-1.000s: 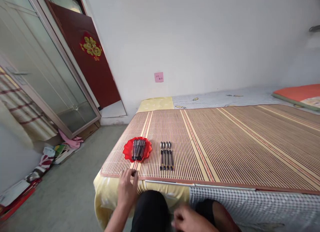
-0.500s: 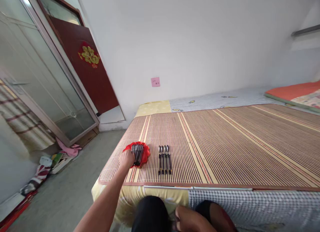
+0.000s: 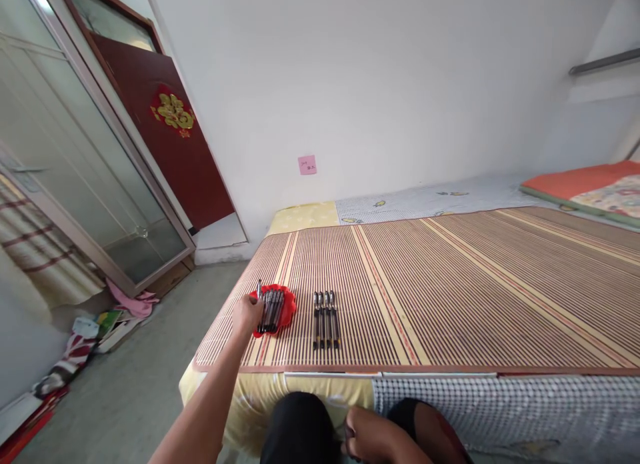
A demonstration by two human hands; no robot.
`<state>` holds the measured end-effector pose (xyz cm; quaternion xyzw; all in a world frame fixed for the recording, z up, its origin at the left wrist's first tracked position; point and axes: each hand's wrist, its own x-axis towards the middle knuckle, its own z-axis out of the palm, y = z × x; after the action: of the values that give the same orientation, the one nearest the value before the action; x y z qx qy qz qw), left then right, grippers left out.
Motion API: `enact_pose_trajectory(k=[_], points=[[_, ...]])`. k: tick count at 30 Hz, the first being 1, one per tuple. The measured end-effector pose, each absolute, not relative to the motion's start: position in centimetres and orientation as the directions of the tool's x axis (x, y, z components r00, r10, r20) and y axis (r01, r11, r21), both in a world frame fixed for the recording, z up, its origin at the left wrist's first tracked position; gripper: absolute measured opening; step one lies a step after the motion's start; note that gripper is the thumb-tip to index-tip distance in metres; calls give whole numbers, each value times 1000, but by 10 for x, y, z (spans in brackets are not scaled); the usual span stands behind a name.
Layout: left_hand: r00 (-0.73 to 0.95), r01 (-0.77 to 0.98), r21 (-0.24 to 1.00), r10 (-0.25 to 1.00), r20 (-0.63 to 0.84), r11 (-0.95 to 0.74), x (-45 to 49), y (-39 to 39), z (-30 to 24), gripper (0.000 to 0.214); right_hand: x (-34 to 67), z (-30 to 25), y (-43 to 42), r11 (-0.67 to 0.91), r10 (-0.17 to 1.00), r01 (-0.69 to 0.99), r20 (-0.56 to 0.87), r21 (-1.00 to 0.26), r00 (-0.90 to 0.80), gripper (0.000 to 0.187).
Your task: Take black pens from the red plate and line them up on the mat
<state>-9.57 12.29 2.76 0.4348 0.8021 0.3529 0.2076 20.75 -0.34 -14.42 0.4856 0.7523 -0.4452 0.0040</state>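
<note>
My left hand (image 3: 248, 313) is closed on a pen (image 3: 259, 290) at the left side of a red scalloped plate (image 3: 287, 312). The pen stands nearly upright, its tip end hidden behind my fingers. Several more dark pens (image 3: 273, 309) lie side by side on the plate. To the right, several similar pens (image 3: 327, 319) rest in a neat row on the striped bamboo mat (image 3: 425, 297). My right hand (image 3: 367, 435) is low at the bed's front edge, between my knees, with its fingers curled in; whether it holds anything is hidden.
The mat covers a bed with a yellow and checked sheet (image 3: 425, 397). A folded orange quilt (image 3: 575, 181) lies at the far right. A white wall with a pink note (image 3: 307, 165) stands behind. Left of the bed are a glass door (image 3: 100, 151) and clutter on the floor.
My left hand has lifted one pen's end up from the plate, so it now points upward above my fingers. The row on the mat and my right hand stay about the same.
</note>
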Motion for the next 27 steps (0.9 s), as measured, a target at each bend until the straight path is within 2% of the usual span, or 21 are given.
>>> enact_pose_trajectory(k=[3, 6, 10, 13, 15, 17, 19, 21, 27], points=[[-503, 349, 905, 863, -37, 242, -84, 94, 24, 28, 207, -139, -4, 152, 707, 731, -443, -666, -551, 4], [-419, 88, 990, 906, -64, 111, -58, 49, 8, 36, 207, -129, -5, 145, 689, 704, -439, -696, -576, 7], [-346, -212, 974, 927, -148, 76, -19, -9, -18, 48, 209, -118, -12, 66, 638, 650, -468, -757, -611, 13], [-291, -348, 932, 933, -210, 101, 4, -36, -31, 52, 208, -107, -17, -31, 656, 478, -379, -878, -653, 16], [-256, -397, 909, 936, -240, 125, 15, -47, -37, 55, 206, -95, -19, -82, 744, 265, -236, -961, -625, 25], [-203, -437, 887, 944, -259, 150, 26, -55, -41, 55, 205, -79, -19, -53, 863, 77, -85, -996, -497, 37], [-126, -466, 868, 957, -260, 175, 37, -61, -44, 51, 204, -62, -18, 2, 940, -37, 14, -999, -342, 46], [-37, -471, 856, 965, -260, 213, 47, -67, -46, 49, 205, -48, -17, 21, 965, -102, 47, -995, -258, 51], [120, -402, 868, 957, -265, 291, 67, -77, -44, 52, 200, -46, -25, -57, 970, -199, -7, -978, -242, 50]])
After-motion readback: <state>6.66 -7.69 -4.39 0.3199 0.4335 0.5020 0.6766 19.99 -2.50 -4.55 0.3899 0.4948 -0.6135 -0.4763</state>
